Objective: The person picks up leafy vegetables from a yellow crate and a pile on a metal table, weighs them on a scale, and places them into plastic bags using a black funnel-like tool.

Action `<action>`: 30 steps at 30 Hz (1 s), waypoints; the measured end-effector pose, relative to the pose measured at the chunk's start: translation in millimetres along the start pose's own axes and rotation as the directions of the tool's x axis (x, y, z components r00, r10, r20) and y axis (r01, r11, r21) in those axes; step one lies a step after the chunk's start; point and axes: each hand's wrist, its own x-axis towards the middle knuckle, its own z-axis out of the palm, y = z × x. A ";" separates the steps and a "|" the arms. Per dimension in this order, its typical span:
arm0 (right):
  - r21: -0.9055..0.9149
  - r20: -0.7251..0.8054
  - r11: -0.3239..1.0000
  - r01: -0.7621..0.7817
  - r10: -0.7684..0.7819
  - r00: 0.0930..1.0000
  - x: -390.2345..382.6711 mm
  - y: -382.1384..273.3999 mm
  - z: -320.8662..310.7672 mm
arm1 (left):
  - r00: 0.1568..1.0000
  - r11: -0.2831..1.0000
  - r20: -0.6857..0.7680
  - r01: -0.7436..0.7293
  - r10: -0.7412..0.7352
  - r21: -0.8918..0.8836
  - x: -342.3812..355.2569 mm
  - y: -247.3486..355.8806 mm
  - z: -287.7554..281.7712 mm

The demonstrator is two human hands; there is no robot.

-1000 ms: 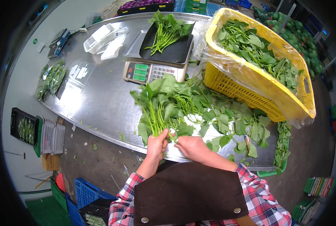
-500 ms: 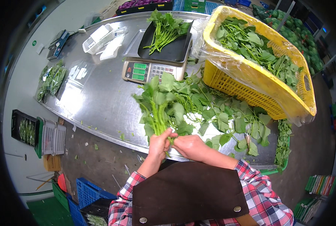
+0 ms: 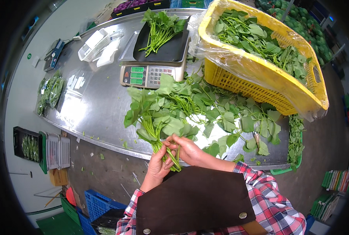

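Observation:
My left hand (image 3: 156, 167) is closed round the stems of a bunch of leafy greens (image 3: 146, 119). The leaves fan up and to the left over the table's near edge, and the cut ends stick out below the fist, toward the apron. My right hand (image 3: 188, 150) is bent in against the same stems, thumb and fingers together at the bunch; part of the grip is hidden. Just beyond, a heap of loose leafy greens (image 3: 223, 113) is spread on the metal table (image 3: 100, 98). Another bunch (image 3: 158, 33) lies on the black pan of a digital scale (image 3: 153, 74).
A plastic-lined yellow crate (image 3: 245, 84) full of greens stands at the right. White baskets (image 3: 94, 45) sit at the back left, near bagged greens (image 3: 50, 92) on the table's left end. Blue crates (image 3: 98, 201) are on the floor at lower left.
The bunch has tilted further left, with its stem ends now showing below my left hand. My right hand has turned and its fingers have loosened. The view has shifted slightly.

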 end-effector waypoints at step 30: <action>-0.892 0.196 -0.427 -0.149 -0.661 0.724 -12.7 -78.0 -24.7 | 0.932 0.951 -0.282 -0.150 0.227 0.270 28.2 -0.6 10.1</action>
